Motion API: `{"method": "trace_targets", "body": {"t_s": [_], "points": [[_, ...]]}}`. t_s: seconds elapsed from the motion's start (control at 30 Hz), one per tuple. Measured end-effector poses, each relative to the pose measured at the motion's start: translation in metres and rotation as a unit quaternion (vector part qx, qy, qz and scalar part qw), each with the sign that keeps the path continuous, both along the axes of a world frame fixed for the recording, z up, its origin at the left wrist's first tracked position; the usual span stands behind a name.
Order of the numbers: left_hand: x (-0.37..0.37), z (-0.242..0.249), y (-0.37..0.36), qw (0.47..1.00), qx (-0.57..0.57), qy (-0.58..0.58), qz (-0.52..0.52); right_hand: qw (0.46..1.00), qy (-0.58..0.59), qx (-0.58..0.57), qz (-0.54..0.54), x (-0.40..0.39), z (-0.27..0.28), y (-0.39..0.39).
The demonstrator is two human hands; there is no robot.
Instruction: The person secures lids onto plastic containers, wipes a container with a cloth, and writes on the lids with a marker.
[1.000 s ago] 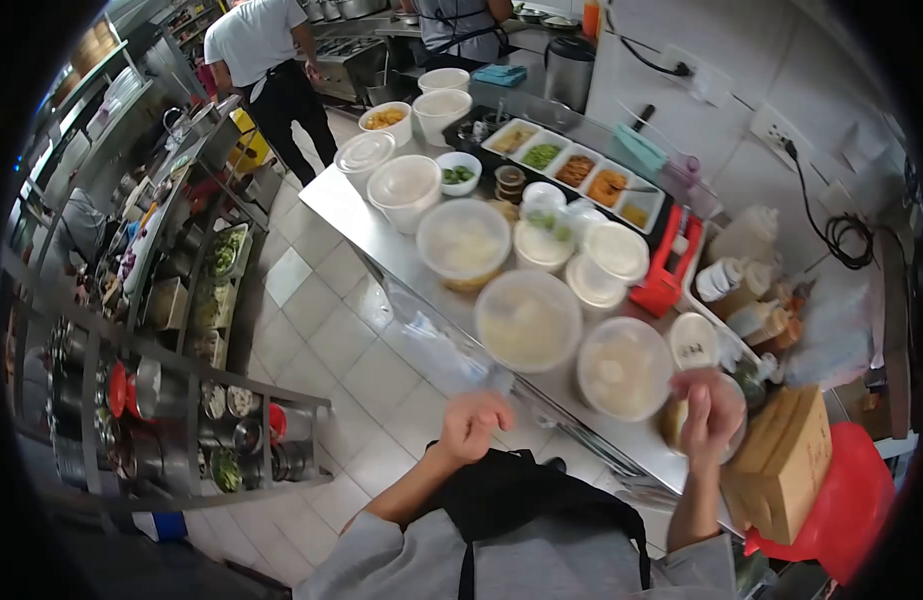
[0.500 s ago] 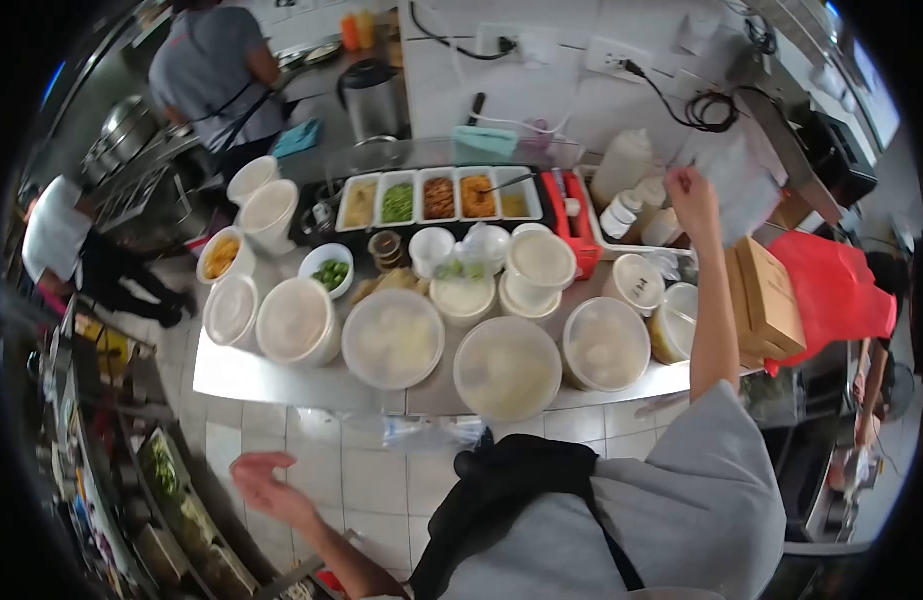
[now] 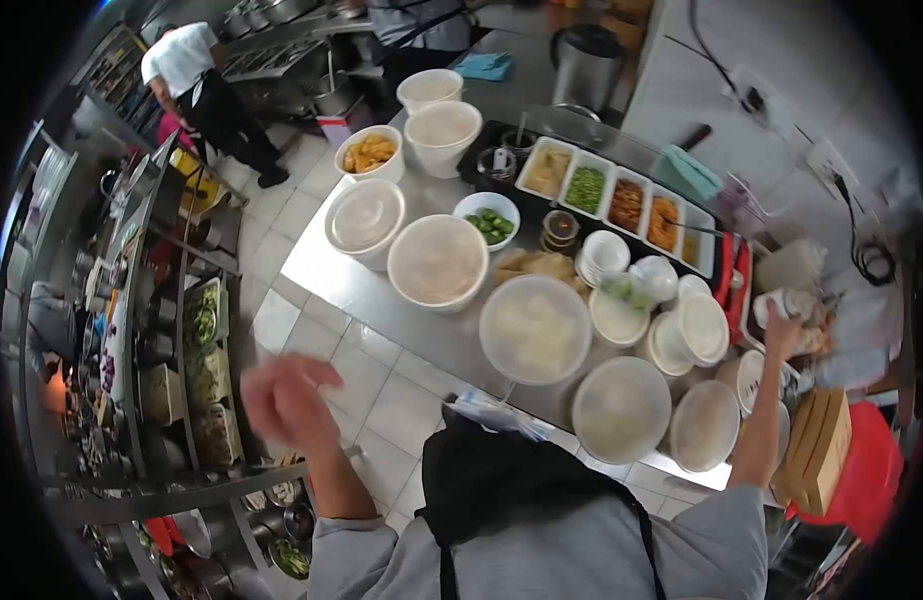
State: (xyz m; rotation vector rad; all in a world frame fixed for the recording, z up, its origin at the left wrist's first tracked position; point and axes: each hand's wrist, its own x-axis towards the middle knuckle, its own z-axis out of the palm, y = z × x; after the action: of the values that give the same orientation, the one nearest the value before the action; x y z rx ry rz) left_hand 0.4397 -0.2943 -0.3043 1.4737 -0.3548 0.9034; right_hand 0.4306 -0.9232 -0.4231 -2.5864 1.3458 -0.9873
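My left hand (image 3: 289, 402) is raised over the floor on the left, smeared by motion, its fingers loosely bent and apart with nothing in them. On the right, my right hand (image 3: 781, 335) reaches over the counter to a white bottle (image 3: 774, 304) in a tray of bottles. Its fingertips are blurred against the bottle, so their grip does not show. Near that arm stand lidded tubs, among them a round one (image 3: 705, 425) and a stacked white one (image 3: 698, 328). A red holder (image 3: 734, 278) lies beside the bottle tray.
White trays of chopped food (image 3: 588, 187) line the counter's back. Tubs, a bowl of green pieces (image 3: 487, 219) and a kettle (image 3: 585, 62) share the counter (image 3: 321, 255). Shelving (image 3: 171, 270) stands left. A person in a white shirt (image 3: 184, 62) bends beyond it. Cardboard (image 3: 816, 450) stands right.
The view has swung left, showing more shelving. My right hand has come down from above the bottle tray onto a white bottle. My left hand has risen, its fingers curling more.
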Motion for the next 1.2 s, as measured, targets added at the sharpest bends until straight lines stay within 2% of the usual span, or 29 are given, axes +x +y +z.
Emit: {"method": "trace_targets", "body": {"t_s": [0.03,0.07,0.1,0.17,0.2,0.27,0.3,0.37,0.4,0.43,0.47,0.5,0.53,0.57,0.6,0.63,0.7,0.73,0.77,0.8,0.87,0.9,0.93,0.97,1.03,1.1,1.13,1.17,1.2], "points": [[-0.008,0.004,0.001,0.993,-0.032,-0.071,-0.086,0.997,-0.024,-0.075,0.027,-0.005,0.018,0.009],[0.001,0.013,0.013,0.925,0.026,-0.191,-0.327,0.993,-0.057,-0.087,0.061,-0.011,0.04,0.018],[0.003,0.024,0.005,0.926,0.028,-0.189,-0.325,0.987,-0.09,-0.096,0.091,-0.019,0.063,0.029],[0.002,0.04,-0.032,0.96,0.024,-0.216,-0.175,0.972,-0.144,0.108,0.149,-0.038,0.109,0.068],[0.015,0.041,-0.028,0.959,0.023,-0.217,-0.184,0.973,-0.146,0.108,0.14,-0.043,0.123,0.096],[0.041,0.042,-0.007,0.927,-0.099,-0.303,-0.197,0.921,-0.266,0.164,0.234,-0.05,0.14,0.152],[0.053,0.043,0.01,0.925,-0.106,-0.301,-0.206,0.924,-0.266,0.158,0.225,-0.051,0.131,0.161],[0.073,0.044,0.046,0.935,-0.011,-0.272,-0.228,0.845,-0.43,0.221,0.227,-0.044,0.103,0.166],[0.088,0.041,0.06,0.929,-0.004,-0.304,-0.213,0.776,-0.435,0.291,0.353,-0.012,0.104,0.212],[0.099,0.042,0.076,0.928,-0.005,-0.307,-0.213,0.775,-0.437,0.288,0.354,0.017,0.082,0.219],[0.105,0.043,0.093,0.934,0.013,-0.3,-0.193,0.885,-0.203,0.14,0.396,0.045,0.047,0.224],[0.109,0.044,0.107,0.94,0.031,-0.291,-0.175,0.913,0.052,-0.019,0.404,0.073,0.031,0.228],[0.113,0.047,0.117,0.944,0.035,-0.284,-0.165,0.887,-0.017,0.062,0.457,0.137,0.081,0.335],[0.117,0.05,0.126,0.946,0.039,-0.274,-0.168,0.763,-0.13,0.451,0.445,0.181,0.097,0.391],[0.122,0.052,0.133,0.938,0.028,-0.297,-0.176,0.734,-0.056,0.467,0.489,0.218,0.114,0.433],[0.128,0.052,0.14,0.927,0.015,-0.327,-0.184,0.761,-0.012,0.429,0.486,0.255,0.095,0.445],[0.131,0.048,0.16,0.935,0.024,-0.313,-0.167,0.72,0.143,0.366,0.572,0.304,0.105,0.486],[0.132,0.04,0.174,0.956,0.001,-0.214,-0.199,0.74,0.217,0.289,0.567,0.323,0.106,0.502],[0.137,0.031,0.188,0.966,-0.023,-0.116,-0.228,0.757,0.282,0.159,0.568,0.343,0.103,0.513],[0.153,0.01,0.203,0.966,-0.025,-0.114,-0.229,0.757,0.343,0.026,0.556,0.362,0.097,0.522],[0.203,-0.032,0.22,0.983,-0.05,0.117,-0.134,0.752,0.354,-0.077,0.55,0.4,0.084,0.541],[0.235,-0.032,0.2,0.982,-0.001,0.187,-0.017,0.752,0.358,-0.076,0.548,0.407,0.084,0.555],[0.263,-0.046,0.197,0.965,-0.034,0.25,-0.071,0.731,0.41,-0.108,0.535,0.415,0.087,0.569],[0.285,-0.066,0.2,0.95,0.002,0.3,-0.082,0.709,0.458,-0.14,0.518,0.422,0.092,0.577],[0.313,-0.097,0.201,0.911,0.058,0.395,-0.107,0.697,0.447,-0.153,0.54,0.408,0.099,0.577],[0.334,-0.121,0.194,0.877,0.118,0.447,-0.135,0.711,0.432,-0.144,0.535,0.4,0.101,0.561],[0.339,-0.135,0.189,0.877,0.117,0.444,-0.143,0.745,0.404,-0.128,0.516,0.399,0.1,0.554],[0.348,-0.147,0.183,0.849,0.094,0.487,-0.184,0.753,0.403,-0.129,0.504,0.396,0.095,0.548],[0.361,-0.146,0.17,0.817,0.074,0.522,-0.232,0.791,0.318,-0.068,0.518,0.394,0.09,0.543]]}}
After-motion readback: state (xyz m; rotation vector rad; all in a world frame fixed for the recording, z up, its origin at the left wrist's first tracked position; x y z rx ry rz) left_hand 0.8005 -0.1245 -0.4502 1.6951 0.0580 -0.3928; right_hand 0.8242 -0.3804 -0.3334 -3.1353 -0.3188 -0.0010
